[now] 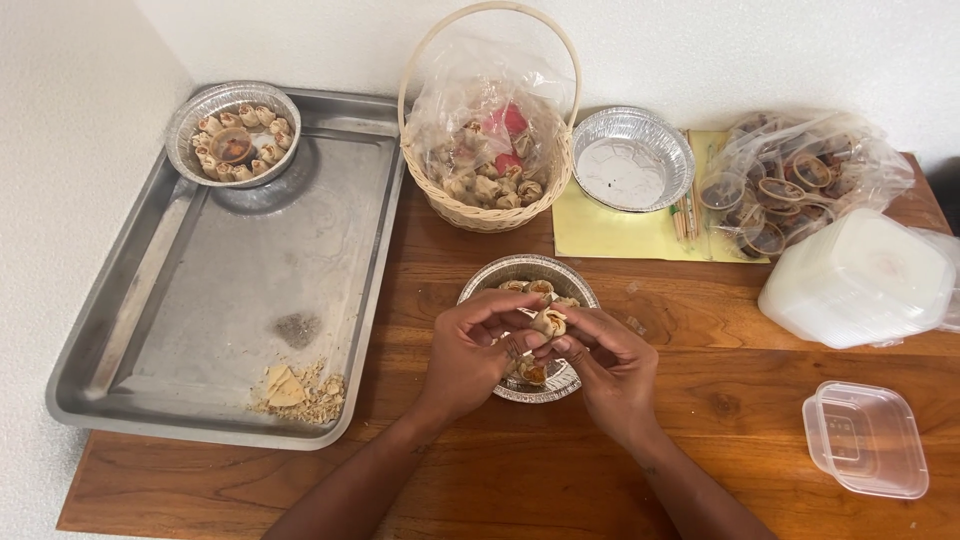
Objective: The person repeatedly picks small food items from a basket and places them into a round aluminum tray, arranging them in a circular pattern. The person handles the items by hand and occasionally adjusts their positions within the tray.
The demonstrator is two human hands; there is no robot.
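Two hands meet over the middle of a wooden table point(700, 330), and many things lie around them. Biggest is the steel tray point(230, 290) at the left; it carries crumbs point(300, 395) in its near corner and a filled foil dish point(233, 133) in its far corner, probably put aside there because it is complete, with dumplings in a ring around a small sauce cup. Next in size is the wicker basket point(488, 195), lined with a clear bag and holding more dumplings, placed just behind the working spot so that it is easy to reach. At the right are a stack of white lids point(860, 280), a bag of sauce cups point(790, 180), a clear box point(866, 438) and an empty foil dish point(632, 158) on a yellow sheet point(610, 235).

Nearest is another foil dish point(520, 275), partly filled, directly under the hands. The left hand point(470, 355) and the right hand point(610, 360) both curl inward, fingers half closed, and pinch one dumpling point(548, 322) between their fingertips just above this dish. The dumpling is small, pale beige, with a pleated wrapper gathered at the top; it looks dry and firm.
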